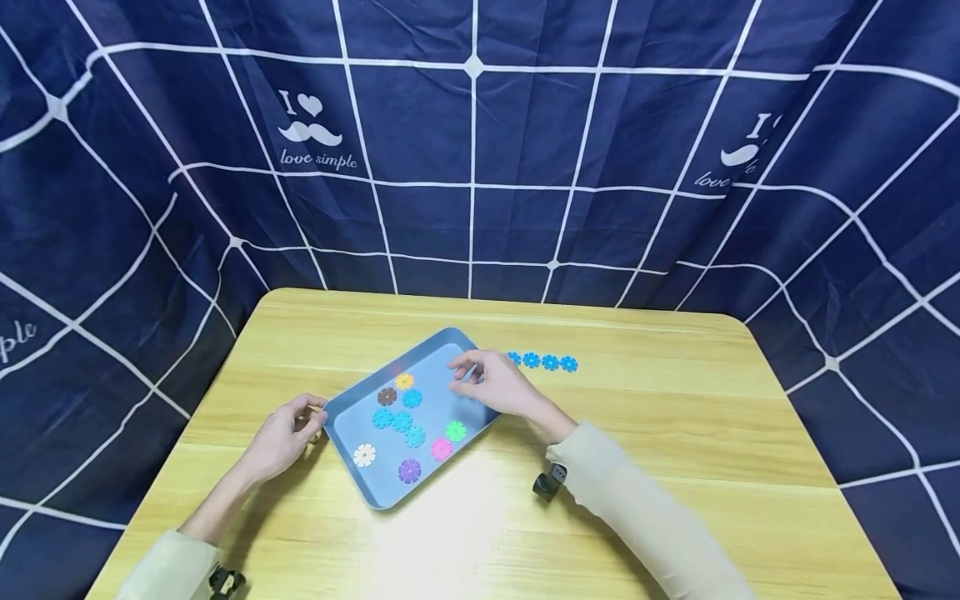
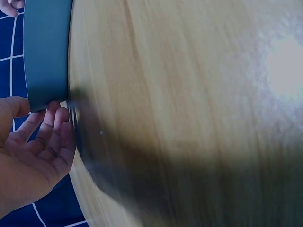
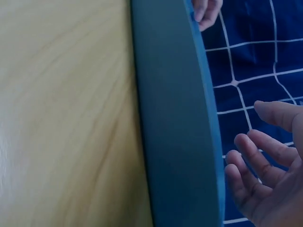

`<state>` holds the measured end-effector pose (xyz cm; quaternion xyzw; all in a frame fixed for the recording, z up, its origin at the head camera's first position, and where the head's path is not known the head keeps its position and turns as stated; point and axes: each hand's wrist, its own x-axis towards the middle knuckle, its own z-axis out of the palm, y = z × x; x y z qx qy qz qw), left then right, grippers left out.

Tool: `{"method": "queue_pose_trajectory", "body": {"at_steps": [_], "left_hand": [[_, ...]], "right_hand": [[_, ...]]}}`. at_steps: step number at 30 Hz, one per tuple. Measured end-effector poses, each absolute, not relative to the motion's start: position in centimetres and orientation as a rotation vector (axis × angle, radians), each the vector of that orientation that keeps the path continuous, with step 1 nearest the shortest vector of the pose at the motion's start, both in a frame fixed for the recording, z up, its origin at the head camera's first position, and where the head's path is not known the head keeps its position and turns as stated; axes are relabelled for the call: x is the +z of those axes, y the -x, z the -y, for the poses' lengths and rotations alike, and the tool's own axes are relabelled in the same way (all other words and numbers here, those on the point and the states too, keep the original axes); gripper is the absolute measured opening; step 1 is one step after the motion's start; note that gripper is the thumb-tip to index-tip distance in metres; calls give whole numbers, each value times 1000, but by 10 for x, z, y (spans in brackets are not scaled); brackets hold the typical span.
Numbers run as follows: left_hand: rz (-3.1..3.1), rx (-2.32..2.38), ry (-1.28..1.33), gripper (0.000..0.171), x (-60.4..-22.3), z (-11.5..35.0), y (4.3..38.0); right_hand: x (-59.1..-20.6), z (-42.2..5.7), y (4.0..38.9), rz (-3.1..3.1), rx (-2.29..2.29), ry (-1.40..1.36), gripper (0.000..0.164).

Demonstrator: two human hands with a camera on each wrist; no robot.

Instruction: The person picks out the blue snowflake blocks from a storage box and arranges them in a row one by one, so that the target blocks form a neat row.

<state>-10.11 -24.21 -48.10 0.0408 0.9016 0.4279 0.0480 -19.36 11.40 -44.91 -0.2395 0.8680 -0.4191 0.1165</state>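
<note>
A blue-grey tray [image 1: 438, 362] sits at an angle on the table. My left hand [image 1: 281, 437] pinches its left corner, thumb on the rim and fingers against the outer wall, as the left wrist view shows. Over the tray's right end hovers my right hand [image 1: 498, 385], fingers loosely bent and holding nothing; thumb and fingertips stand apart in the right wrist view. Inside the tray lie notched plastic discs: several blue ones [image 1: 402, 421], a yellow-orange [image 1: 404, 381], a brown [image 1: 386, 396], a white [image 1: 364, 454], a purple [image 1: 409, 471], a pink [image 1: 442, 449] and a green one [image 1: 455, 430].
Beyond my right hand, several blue notched discs [image 1: 551, 362] form a row on the wooden table [image 1: 660, 433]; the hand partly covers the row's left end. A dark blue curtain [image 1: 517, 217] with white lines hangs behind the table and along both sides.
</note>
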Motion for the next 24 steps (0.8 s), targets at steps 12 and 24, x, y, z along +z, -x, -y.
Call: {"method": "queue_pose_trajectory", "body": {"at_steps": [12,24], "left_hand": [[-2752,1314,-145,26,-482,242,101],[-2756,1309,-140,26,-483,242,101]], "right_hand": [[-471,-85,199,-2580,-1094,796,33],[-482,-65,200,-2609,-1004,792,31]]}}
